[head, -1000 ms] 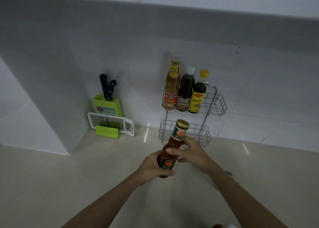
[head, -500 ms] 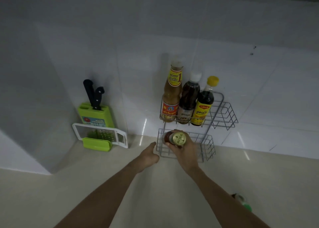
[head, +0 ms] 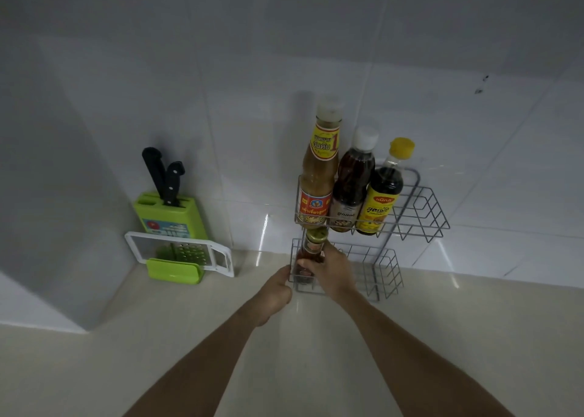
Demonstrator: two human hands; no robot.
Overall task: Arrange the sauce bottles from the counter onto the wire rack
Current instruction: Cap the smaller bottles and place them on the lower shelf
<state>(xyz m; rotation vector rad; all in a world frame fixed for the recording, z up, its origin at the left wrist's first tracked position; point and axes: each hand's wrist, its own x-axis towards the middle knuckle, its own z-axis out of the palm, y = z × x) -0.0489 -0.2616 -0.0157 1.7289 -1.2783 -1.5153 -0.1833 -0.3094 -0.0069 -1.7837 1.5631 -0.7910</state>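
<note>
A two-tier wire rack [head: 420,214] stands on the counter against the tiled wall. Its upper tier holds three bottles: a tall tan sauce bottle [head: 317,176], a dark bottle with a white cap [head: 350,182] and a dark bottle with a yellow cap [head: 384,189]. My right hand [head: 331,269] grips a red sauce bottle with a gold lid [head: 311,252], upright at the left end of the lower tier. My left hand [head: 275,293] rests curled against the rack's lower left corner; what its fingers touch is hidden.
A green knife block [head: 167,214] with two black-handled knives stands left of the rack, with a white grater [head: 177,252] and a green holder [head: 173,269] in front of it. A white wall block juts out at far left. The beige counter [head: 474,337] spreads to the right.
The red bottle went from both hands above the counter into the lower tier's left end, carried by my right hand. My left hand let go and moved to the rack's corner.
</note>
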